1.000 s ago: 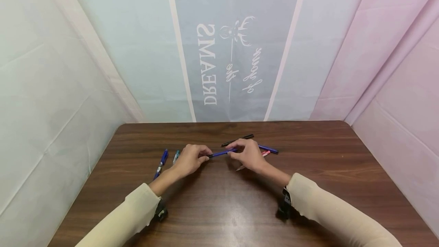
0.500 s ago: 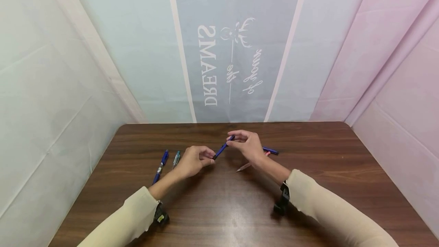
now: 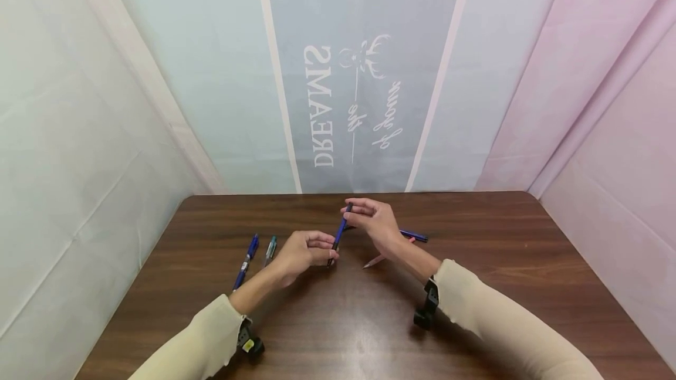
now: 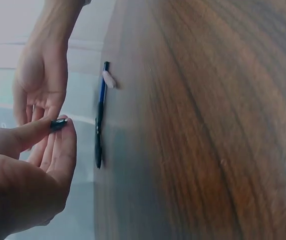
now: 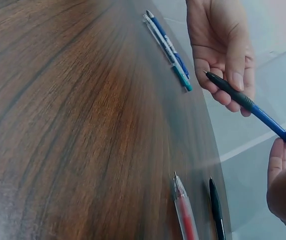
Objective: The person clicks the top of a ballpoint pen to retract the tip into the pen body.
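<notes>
A blue pen (image 3: 342,227) with a black grip is held tilted above the table between both hands. My left hand (image 3: 301,253) pinches its black grip near the writing tip, with the thumb (image 5: 237,75) on top in the right wrist view. My right hand (image 3: 379,224) pinches the clip end, which is higher and farther back. In the right wrist view the pen's point (image 5: 206,73) sticks out past the left fingers. Only that dark tip (image 4: 58,125) shows between the fingers in the left wrist view.
Left of the hands lie a blue pen (image 3: 246,263) and a teal-ended clear pen (image 3: 271,247). Under and beside the right hand are a red clear-barrelled pen (image 3: 374,261), another blue pen (image 3: 414,235) and a dark pen (image 5: 216,209). Fabric walls surround the wooden table (image 3: 338,321).
The held pen has swung from nearly level to steeply tilted, its clip end raised by my right hand. My left hand has shifted slightly right and nearer with the tip end.
</notes>
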Demonstrator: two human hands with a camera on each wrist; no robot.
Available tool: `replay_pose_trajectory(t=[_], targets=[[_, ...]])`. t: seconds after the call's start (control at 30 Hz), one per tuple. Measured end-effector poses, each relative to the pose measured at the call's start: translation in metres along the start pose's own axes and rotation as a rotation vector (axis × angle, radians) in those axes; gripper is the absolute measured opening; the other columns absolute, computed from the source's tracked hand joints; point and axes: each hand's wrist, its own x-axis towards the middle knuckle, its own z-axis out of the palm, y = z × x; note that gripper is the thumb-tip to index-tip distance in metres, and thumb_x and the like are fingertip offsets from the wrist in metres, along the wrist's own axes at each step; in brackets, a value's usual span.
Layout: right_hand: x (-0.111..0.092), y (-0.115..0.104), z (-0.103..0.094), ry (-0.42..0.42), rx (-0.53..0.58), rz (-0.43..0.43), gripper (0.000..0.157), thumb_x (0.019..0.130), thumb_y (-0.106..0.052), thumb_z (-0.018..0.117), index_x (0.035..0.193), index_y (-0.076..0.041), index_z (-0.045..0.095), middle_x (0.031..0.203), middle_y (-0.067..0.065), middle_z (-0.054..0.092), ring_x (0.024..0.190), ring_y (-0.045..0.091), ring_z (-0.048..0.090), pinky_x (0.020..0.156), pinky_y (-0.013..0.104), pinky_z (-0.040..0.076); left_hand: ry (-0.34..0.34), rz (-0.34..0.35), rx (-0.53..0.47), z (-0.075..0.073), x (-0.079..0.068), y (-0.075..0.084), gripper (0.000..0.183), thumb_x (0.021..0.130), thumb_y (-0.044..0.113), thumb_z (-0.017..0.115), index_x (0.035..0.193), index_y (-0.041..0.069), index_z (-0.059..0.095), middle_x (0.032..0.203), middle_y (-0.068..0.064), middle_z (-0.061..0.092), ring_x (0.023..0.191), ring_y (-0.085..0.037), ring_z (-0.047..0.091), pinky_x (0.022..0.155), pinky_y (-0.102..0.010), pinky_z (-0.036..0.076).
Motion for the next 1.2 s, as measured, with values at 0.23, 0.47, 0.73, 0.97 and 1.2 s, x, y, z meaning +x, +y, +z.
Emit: replay_pose_trajectory(t=[0.23,0.47,0.73,0.97,1.2], targets=[[0.004,0.0,0.008,-0.034,0.107,0.004,0.039,0.1,0.002,0.07,0.138,0.001,0.065,0.125,0.03,0.071,0.119,0.042,0.07,0.096,0.039,0.061,-0.02,-0.011,-0.11,0.004,-0.001,-0.003,0.027,0.101,-0.006,0.066,0.127,-0.014,0.063,0.114,-0.027,0.075,0.101,-0.025,0.078,0.094,-0.042,0.063],[0.008,0.002,0.014,-0.098,0.122,0.004,0.04,0.101,0.004,0.068,0.141,0.001,0.064,0.13,0.041,0.062,0.12,0.052,0.066,0.097,0.048,0.061,-0.032,-0.035,-0.167,0.01,-0.001,-0.006,0.034,0.102,-0.002,0.067,0.13,-0.019,0.059,0.112,-0.025,0.076,0.1,-0.023,0.078,0.094,-0.042,0.062],[0.01,0.001,0.015,-0.119,0.12,0.044,0.039,0.102,0.006,0.066,0.141,0.001,0.063,0.123,0.035,0.068,0.12,0.051,0.066,0.095,0.046,0.061,-0.026,-0.05,-0.194,0.012,0.001,-0.005,0.036,0.103,-0.002,0.066,0.133,-0.02,0.057,0.122,-0.034,0.071,0.1,-0.022,0.078,0.093,-0.041,0.063],[0.01,0.003,0.016,-0.153,0.115,0.057,0.049,0.099,0.009,0.067,0.147,0.0,0.058,0.13,0.04,0.063,0.119,0.049,0.068,0.095,0.045,0.062,-0.027,-0.067,-0.19,0.009,0.001,-0.006,0.034,0.104,-0.001,0.064,0.132,-0.019,0.058,0.121,-0.031,0.072,0.102,-0.023,0.078,0.094,-0.041,0.062],[0.008,0.008,0.018,-0.183,0.072,0.047,0.06,0.099,0.009,0.068,0.154,-0.007,0.052,0.133,0.043,0.059,0.106,0.027,0.076,0.093,0.041,0.063,-0.002,-0.08,-0.177,0.006,0.001,-0.005,0.029,0.105,0.001,0.064,0.129,-0.015,0.063,0.119,-0.027,0.074,0.102,-0.022,0.077,0.094,-0.039,0.063]])
